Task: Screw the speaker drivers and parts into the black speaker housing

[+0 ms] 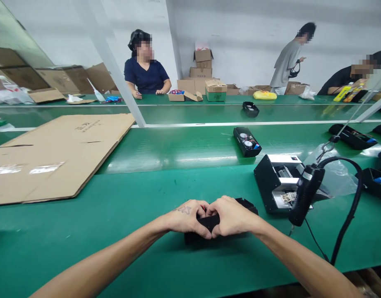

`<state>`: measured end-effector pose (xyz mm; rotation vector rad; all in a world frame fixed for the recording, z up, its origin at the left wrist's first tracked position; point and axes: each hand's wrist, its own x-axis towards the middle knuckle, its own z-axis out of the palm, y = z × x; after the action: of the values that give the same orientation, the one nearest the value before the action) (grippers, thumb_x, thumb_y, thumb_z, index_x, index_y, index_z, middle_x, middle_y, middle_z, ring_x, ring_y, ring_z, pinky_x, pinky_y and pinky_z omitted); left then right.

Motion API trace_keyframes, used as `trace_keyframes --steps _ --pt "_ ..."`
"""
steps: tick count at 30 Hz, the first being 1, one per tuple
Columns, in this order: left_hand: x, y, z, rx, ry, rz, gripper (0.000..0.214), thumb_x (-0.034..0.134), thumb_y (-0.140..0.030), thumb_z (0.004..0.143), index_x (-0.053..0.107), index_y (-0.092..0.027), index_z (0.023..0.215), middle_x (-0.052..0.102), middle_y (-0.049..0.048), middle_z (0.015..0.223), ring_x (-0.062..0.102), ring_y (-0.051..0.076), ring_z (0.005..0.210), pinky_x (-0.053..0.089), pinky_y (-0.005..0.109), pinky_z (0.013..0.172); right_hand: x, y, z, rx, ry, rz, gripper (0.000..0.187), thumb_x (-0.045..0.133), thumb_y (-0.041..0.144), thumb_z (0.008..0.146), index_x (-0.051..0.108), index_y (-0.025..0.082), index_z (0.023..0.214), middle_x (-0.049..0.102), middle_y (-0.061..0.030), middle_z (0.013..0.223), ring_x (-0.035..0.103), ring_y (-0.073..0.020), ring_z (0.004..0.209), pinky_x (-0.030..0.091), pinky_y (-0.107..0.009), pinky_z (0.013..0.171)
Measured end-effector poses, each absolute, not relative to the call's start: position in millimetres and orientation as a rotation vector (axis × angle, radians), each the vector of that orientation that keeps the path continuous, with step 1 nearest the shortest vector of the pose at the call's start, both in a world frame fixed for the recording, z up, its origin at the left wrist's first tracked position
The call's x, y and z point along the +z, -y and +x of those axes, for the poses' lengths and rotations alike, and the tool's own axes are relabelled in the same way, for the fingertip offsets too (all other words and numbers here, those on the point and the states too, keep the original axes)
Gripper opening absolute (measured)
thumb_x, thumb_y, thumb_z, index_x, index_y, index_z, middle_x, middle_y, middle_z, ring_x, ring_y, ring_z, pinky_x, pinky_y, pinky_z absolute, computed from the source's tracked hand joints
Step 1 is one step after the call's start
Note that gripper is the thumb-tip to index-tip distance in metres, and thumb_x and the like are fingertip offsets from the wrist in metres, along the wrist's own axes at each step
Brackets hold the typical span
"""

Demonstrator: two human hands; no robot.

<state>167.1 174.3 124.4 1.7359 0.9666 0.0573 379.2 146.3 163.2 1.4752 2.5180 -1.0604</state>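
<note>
A black speaker housing [209,222] lies on the green bench in front of me, largely covered by my hands. My left hand [187,216] grips its left part, thumb on the near wall and fingers curled over into it. Against it, my right hand [235,217] holds the housing the same way from the right. The thumbs almost meet at the near wall. A bit of red shows between my fingers; what they touch inside is hidden. To the right stands a black-and-silver bench machine [279,182], with a black electric screwdriver [307,194] hanging before it.
A flat cardboard sheet [63,153] covers the left side. Beyond the bench, an open housing with two round speakers [248,142] rests on the green belt [178,145], another [250,109] farther back. More housings [353,136] sit at right. Several people work across the line.
</note>
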Motion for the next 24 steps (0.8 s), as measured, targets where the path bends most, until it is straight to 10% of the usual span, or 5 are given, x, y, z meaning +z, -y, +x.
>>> trace_keyframes --steps 24 --pt "127.4 -166.4 167.0 0.112 -0.893 1.796 0.064 0.095 -0.072 0.06 0.06 -0.019 0.052 0.073 -0.0011 0.109 0.055 0.017 0.081 0.037 0.033 0.069 161.0 -121.5 373.3 -0.772 -2.558 1.473 0.025 0.085 0.035 0.086 0.086 0.02 0.106 0.08 -0.0078 0.081 0.074 -0.031 0.086 0.042 -0.035 0.078"
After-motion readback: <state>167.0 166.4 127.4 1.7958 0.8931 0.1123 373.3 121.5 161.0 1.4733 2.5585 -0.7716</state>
